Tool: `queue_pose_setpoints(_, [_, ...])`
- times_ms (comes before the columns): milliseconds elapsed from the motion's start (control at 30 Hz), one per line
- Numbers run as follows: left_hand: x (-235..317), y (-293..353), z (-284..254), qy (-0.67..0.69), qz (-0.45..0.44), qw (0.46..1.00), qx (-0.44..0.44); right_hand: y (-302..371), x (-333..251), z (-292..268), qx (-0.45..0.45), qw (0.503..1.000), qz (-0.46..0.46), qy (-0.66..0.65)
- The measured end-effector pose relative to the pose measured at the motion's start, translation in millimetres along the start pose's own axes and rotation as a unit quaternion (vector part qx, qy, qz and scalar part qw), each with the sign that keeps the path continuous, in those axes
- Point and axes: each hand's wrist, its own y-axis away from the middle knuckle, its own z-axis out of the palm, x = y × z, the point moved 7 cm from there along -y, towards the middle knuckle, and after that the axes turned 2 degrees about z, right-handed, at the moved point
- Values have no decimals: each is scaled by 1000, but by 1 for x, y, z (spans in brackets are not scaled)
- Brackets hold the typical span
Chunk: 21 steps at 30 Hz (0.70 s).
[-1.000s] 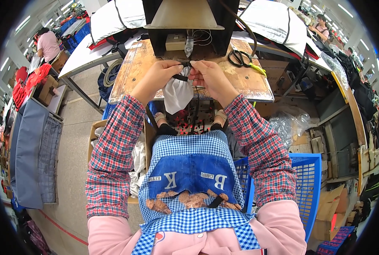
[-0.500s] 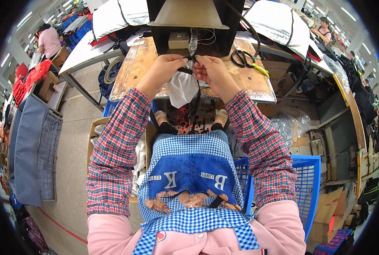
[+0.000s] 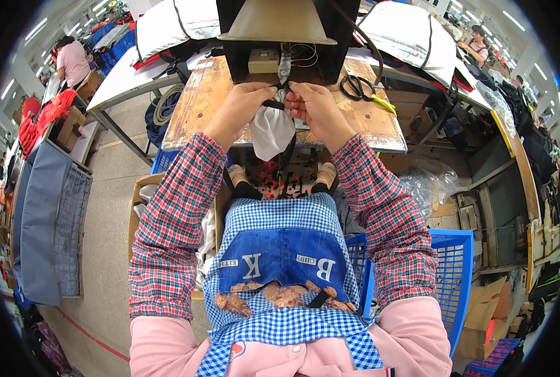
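Note:
Both hands meet at the front of a black machine (image 3: 233, 38) with a wide metal hood, over the worn wooden tabletop. My left hand (image 3: 242, 107) pinches a black strap (image 3: 272, 104), its fingers closed. Across from it, my right hand (image 3: 317, 108) is closed with thumb and forefinger on the same strap beside the machine's metal tip. A piece of white fabric (image 3: 272, 133) hangs down from the strap between the hands. Where the strap meets the machine is partly hidden by my fingers.
Black-handled scissors (image 3: 357, 87) with a yellow-green part lie on the wooden tabletop (image 3: 192, 107) to the right. A blue plastic basket (image 3: 456, 276) stands at my right side, a cardboard box (image 3: 143, 188) at my left. White padded pieces (image 3: 405, 38) lie on side tables; two people sit farther off.
Almost nothing differs. Both hands keep their grip on the strap at the machine, and the white fabric has shifted very slightly.

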Motion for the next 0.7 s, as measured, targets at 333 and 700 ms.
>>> queue_pose_setpoints(333, [-3, -2, 0, 27, 1, 1000, -9, 2, -2, 1, 8, 1000, 0, 11])
queue_pose_setpoints(700, [-3, -2, -1, 29, -8, 1000, -7, 2, -3, -1, 18, 1000, 0, 12])
